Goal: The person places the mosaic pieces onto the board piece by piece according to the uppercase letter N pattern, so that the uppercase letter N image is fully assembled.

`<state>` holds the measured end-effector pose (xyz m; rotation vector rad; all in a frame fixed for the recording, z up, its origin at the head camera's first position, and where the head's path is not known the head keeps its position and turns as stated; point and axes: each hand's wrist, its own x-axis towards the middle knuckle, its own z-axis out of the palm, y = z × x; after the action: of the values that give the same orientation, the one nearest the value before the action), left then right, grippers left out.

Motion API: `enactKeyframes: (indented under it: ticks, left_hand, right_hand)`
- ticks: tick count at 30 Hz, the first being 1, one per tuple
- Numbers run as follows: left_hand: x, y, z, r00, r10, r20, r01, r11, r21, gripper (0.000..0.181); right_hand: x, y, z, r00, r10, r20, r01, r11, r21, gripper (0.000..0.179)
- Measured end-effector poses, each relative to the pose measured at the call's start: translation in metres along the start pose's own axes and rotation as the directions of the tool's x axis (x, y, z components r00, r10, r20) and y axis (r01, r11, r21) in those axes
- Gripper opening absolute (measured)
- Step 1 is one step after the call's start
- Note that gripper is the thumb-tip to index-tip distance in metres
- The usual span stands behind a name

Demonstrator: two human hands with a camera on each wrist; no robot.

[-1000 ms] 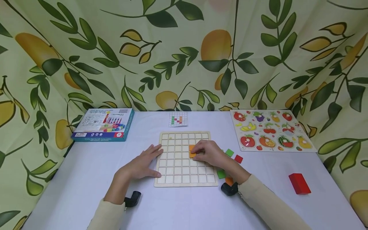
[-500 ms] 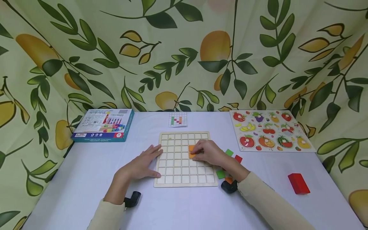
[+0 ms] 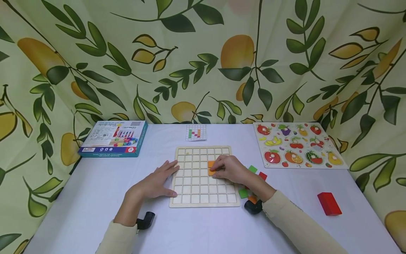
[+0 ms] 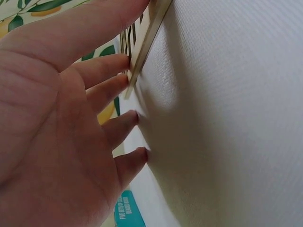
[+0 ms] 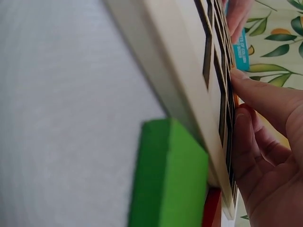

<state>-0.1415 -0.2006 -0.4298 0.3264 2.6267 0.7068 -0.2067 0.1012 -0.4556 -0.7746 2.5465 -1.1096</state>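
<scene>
A wooden grid board [image 3: 204,205] lies in the middle of the table. My left hand [image 3: 155,183] rests at its left edge, fingers spread; in the left wrist view the thumb and two fingertips meet the board's rim. Over the board's right half, my right hand [image 3: 229,170] pinches at an orange square tile [image 3: 211,173] with thumb and forefinger. Another patch of orange shows just above it, partly behind the fingers. By the fingertips in the right wrist view, a small red edge [image 5: 246,109] shows; whether it is a tile I cannot tell.
Green, red and orange tiles, such as a green tile [image 3: 243,193], lie right of the board, partly under my right forearm. A pattern card [image 3: 196,132] is behind the board. Around stand a bead box [image 3: 112,138], a fruit puzzle [image 3: 299,144] and a red block [image 3: 329,203].
Both hands keep nearly the same places over the last second. The right fingers stay at the orange tile, and the slight shift of the whole view comes from the head camera.
</scene>
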Motion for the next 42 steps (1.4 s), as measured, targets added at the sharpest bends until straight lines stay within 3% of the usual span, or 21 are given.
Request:
enactKeyframes:
  ticks: [11, 20, 25, 36, 42]
  left_hand:
    - [-0.001, -0.002, -0.001, 1.000, 0.000, 0.010, 0.000, 1.000, 0.000, 0.096]
    - [0.003, -0.001, 0.001, 1.000, 0.007, 0.021, -0.007, 1.000, -0.001, 0.097]
    - [0.001, 0.001, 0.000, 1.000, 0.004, 0.020, -0.004, 1.000, 0.000, 0.096]
    - [0.002, -0.001, 0.001, 1.000, 0.015, 0.015, -0.015, 1.000, -0.004, 0.096]
    - [0.001, -0.002, 0.000, 1.000, 0.002, 0.018, -0.002, 1.000, -0.004, 0.096]
  right_hand:
    - [-0.001, 0.005, -0.004, 0.997, -0.074, 0.022, 0.075, 0.996, -0.057, 0.021]
    - [-0.012, 0.009, -0.025, 0.997, -0.075, 0.007, 0.074, 0.994, 0.081, 0.027]
    - [-0.020, 0.011, -0.037, 0.996, -0.090, 0.004, 0.090, 0.995, 0.043, 0.033]
    - [-0.061, 0.034, -0.046, 1.000, -0.027, 0.014, 0.028, 0.999, -0.017, 0.035]
    - [-0.087, 0.045, -0.046, 1.000, 0.014, -0.018, -0.015, 0.998, -0.053, 0.035]
